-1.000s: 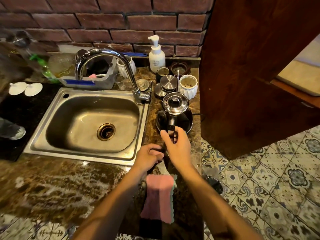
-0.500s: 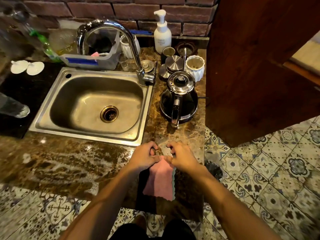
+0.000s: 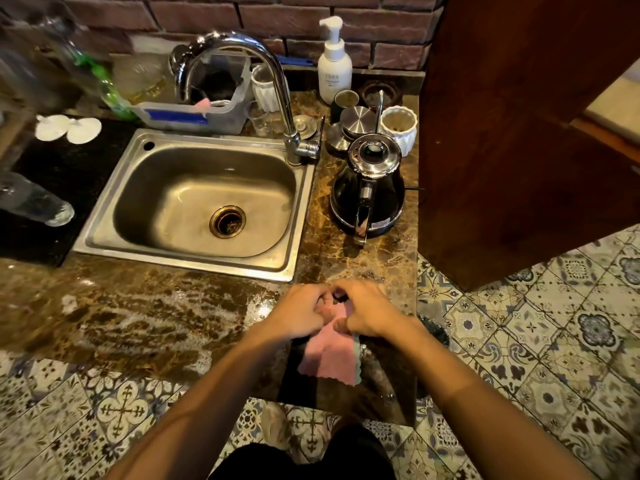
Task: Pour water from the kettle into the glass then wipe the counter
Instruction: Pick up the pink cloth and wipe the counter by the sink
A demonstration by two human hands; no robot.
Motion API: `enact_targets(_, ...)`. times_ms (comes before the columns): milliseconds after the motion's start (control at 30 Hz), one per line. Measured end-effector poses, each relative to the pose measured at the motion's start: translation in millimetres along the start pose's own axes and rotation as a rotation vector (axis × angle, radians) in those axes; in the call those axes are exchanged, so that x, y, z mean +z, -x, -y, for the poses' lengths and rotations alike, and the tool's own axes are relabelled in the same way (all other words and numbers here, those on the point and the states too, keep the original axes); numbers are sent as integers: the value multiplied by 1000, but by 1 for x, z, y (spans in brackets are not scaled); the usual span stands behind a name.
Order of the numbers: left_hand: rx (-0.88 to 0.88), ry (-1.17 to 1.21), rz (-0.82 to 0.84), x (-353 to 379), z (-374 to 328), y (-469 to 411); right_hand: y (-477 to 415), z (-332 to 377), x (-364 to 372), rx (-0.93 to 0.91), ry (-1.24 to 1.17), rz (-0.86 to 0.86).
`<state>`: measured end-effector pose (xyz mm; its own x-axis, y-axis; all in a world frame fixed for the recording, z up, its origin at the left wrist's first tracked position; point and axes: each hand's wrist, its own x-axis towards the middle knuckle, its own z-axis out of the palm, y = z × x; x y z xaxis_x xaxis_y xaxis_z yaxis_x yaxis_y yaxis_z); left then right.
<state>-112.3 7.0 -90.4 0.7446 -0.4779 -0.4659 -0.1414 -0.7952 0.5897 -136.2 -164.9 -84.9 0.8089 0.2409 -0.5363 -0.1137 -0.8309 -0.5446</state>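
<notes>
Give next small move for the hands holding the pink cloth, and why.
Probably spread the pink cloth flat and sweep left: both hands, left hand and right hand, pinch its top edge, while wet streaks cover the counter left of them. The kettle stands parked.

The kettle (image 3: 367,188) stands on the counter (image 3: 329,258), right of the sink (image 3: 194,202).

This is a home kitchen. A shiny metal sink (image 3: 194,206) with a curved tap (image 3: 273,81) sits in a brown stone table (image 3: 138,313). A soap bottle (image 3: 334,64) stands by the red brick wall (image 3: 287,15), a kettle (image 3: 369,188) is near the sink, and the floor (image 3: 536,341) has patterned tiles.
</notes>
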Motion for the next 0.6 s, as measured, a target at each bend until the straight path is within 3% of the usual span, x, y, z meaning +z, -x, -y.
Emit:
enact_targets(333, 155, 461, 27, -43, -2, 75, 40, 75, -9, -67, 63, 96)
enact_targets(600, 224, 752, -150, -73, 50, 172, 92, 163, 1, -210, 64, 0)
